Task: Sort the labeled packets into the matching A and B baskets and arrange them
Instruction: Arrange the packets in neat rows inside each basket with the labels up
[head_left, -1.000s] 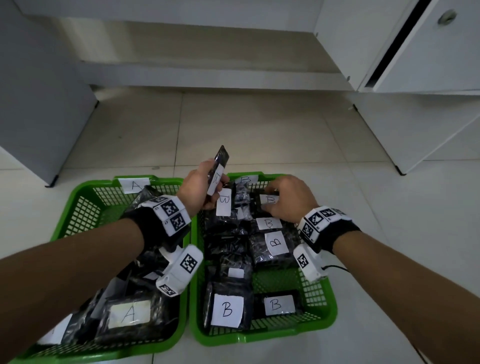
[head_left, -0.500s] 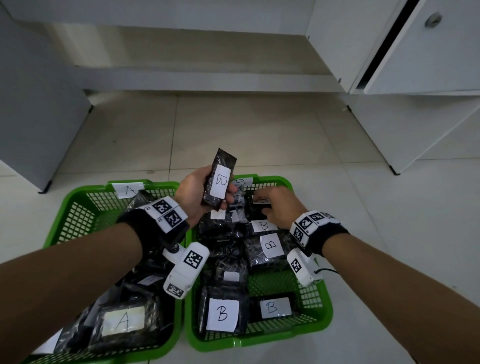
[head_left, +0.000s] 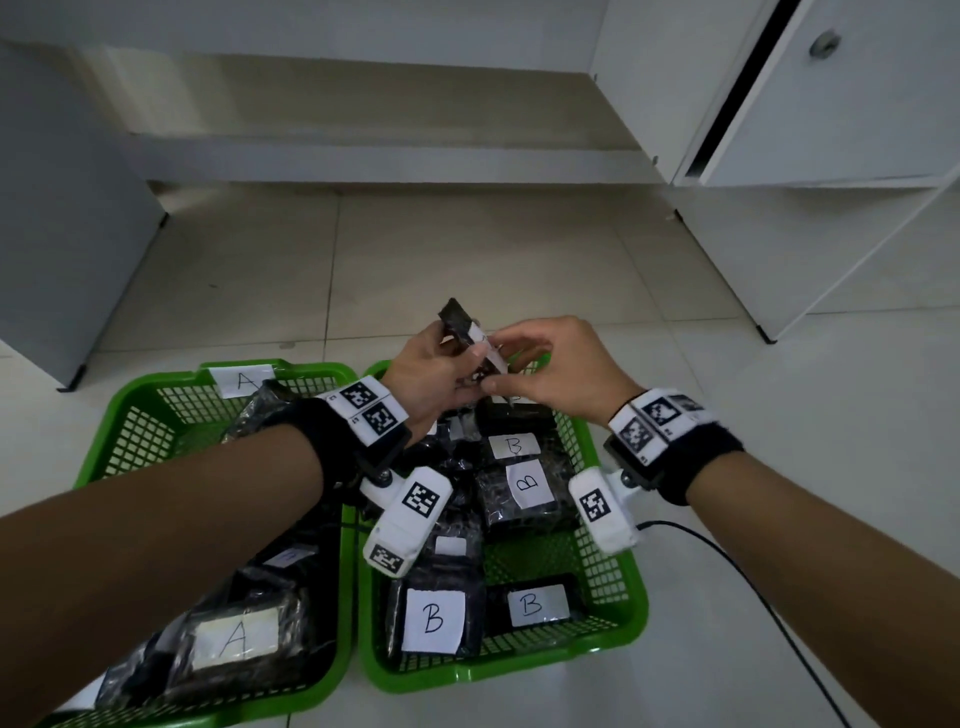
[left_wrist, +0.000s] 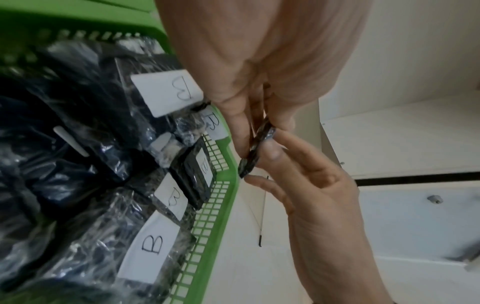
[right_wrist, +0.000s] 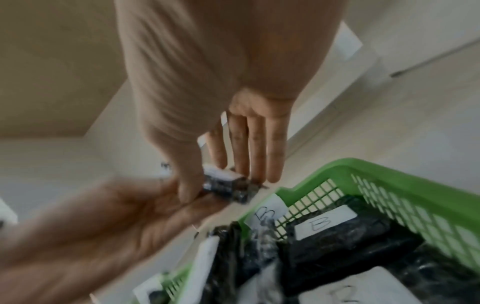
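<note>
The left hand (head_left: 431, 371) is gripping a small black plastic-wrapped packet with a white paper label (head_left: 460, 323), thumb and fingers (left_wrist: 237, 123) clamped on its flat sides. The right hand (head_left: 563, 366) is pinching the packet's near end — thumb underneath, fingers (right_wrist: 255, 144) lying straight along the top. The packet is hanging above the far rim of the green plastic mesh basket tagged B (head_left: 618, 592), at twelve o'clock from its black B-labelled packets (head_left: 522, 491). At nine o'clock, touching it, is sitting the green mesh basket tagged A (head_left: 119, 431) — dark A-labelled packets (head_left: 236, 642) lying inside.
</note>
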